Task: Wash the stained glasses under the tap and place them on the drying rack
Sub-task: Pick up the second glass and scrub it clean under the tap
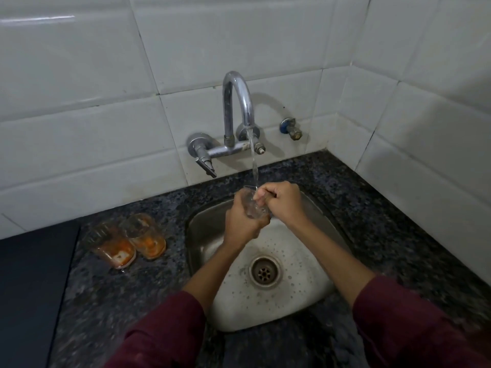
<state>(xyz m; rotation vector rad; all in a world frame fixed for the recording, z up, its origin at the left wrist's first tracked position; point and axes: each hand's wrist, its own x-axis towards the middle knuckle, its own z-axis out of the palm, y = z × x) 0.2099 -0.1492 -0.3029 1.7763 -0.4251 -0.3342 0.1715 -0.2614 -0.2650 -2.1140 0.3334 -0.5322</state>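
A clear glass [251,205] is held over the steel sink [202,229], right under the water running from the chrome tap [239,102]. My left hand [240,223] grips the glass from the left and below. My right hand [281,203] has its fingers curled over the rim, some reaching inside the glass. Two orange-stained glasses [113,247] [146,236] stand side by side on the dark granite counter left of the sink. No drying rack is in view.
A dark flat surface [29,288] covers the counter at the far left. A small blue-handled valve [291,128] sticks out of the tiled wall right of the tap. The sink drain [264,272] lies below my forearms. White tiled walls meet in a corner at the right.
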